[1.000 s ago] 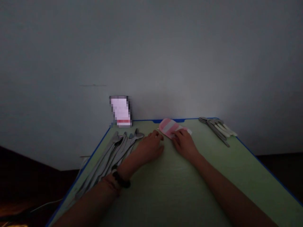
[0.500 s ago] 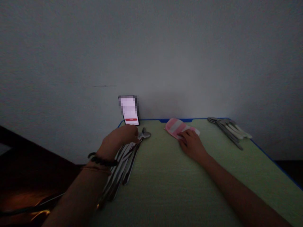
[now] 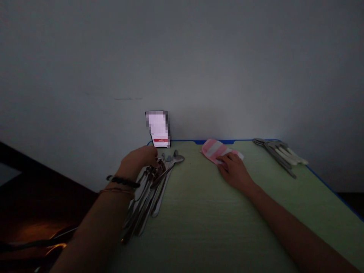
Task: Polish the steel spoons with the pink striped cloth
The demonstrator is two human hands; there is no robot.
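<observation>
My left hand [image 3: 140, 157], with a dark beaded bracelet on its wrist, reaches over a pile of metal cutlery [image 3: 146, 201] on the left of the table. Its fingers curl down among the far ends of the pieces; whatever lies between them is hidden and blurred. A spoon [image 3: 178, 159] lies just right of these fingers, its bowl toward the wall. Right of the middle, my right hand [image 3: 234, 170] has its fingers closed on the near side of a folded pink-and-white striped cloth [image 3: 212, 148], which lies on the table.
Against the wall leans a phone [image 3: 159, 129] with a lit screen, behind the cutlery. More cutlery [image 3: 284, 153], some with white handles, lies at the far right. The pale green table [image 3: 204, 223] has a blue edge along the wall. The room is dim.
My left hand has drawn back slightly from the spoon heads, and more of the cutlery's far ends show. My right hand stays at the striped cloth. The view has shifted slightly.
</observation>
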